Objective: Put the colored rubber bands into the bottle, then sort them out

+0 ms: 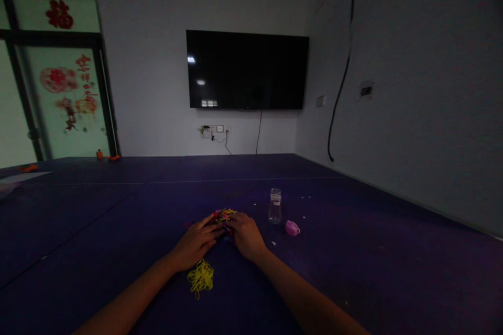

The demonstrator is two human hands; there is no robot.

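Note:
A pile of small multicoloured bands (225, 214) lies on the dark blue table. My left hand (198, 242) rests on the pile's left side, its fingers apart and stretched out. From the right, my right hand (246, 234) touches the same pile, with its fingers bent down into the bands; whether it grips any is hidden. Nearer to me, just below my left hand, sits a separate heap of yellow bands (201, 276). A clear bottle (275, 207) stands upright and uncapped to the right of my right hand, with a pink cap (292, 228) beside it.
Small white scraps (274, 243) are scattered around the bottle on the blue table (157, 204). Orange objects (99, 154) stand at the far left edge. A television (247, 70) hangs on the wall beyond, and a black cable (340, 97) runs down the right wall.

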